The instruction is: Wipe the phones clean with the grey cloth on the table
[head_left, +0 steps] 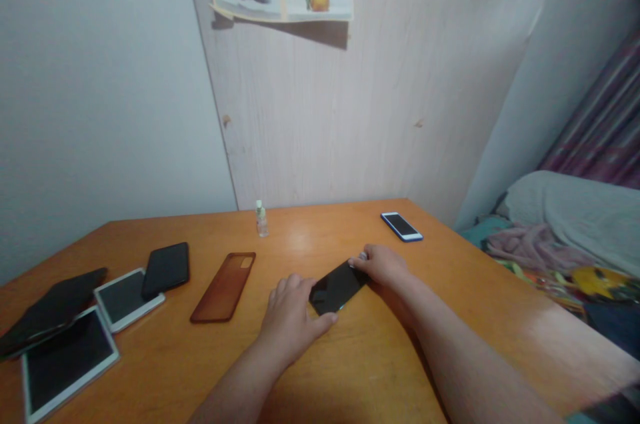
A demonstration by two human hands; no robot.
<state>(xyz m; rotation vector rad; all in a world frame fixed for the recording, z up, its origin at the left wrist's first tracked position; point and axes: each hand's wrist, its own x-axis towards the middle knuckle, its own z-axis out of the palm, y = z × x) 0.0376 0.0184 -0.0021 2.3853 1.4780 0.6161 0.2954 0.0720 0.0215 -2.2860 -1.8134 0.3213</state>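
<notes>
A black smartphone [340, 286] with a dark glossy face lies at a slant between my two hands, over the middle of the table. My right hand [383, 265] grips its far right end, with the thumb on top and the other fingers mostly hidden. A small pale bit shows at those fingertips, too small to name. At the phone's near left end is my left hand [295, 311], open, its thumb and fingers apart around the corner. Left of that hand lies a brown translucent phone case [223, 289] with a camera cutout.
A small clear bottle [261, 221] stands towards the back of the wooden table [300, 384]. At the back right lies a blue-edged white phone [401, 227]. On the left are a black tablet-like device [167, 267], two white-framed tablets [70, 361] and a dark folder-like cover [55, 307].
</notes>
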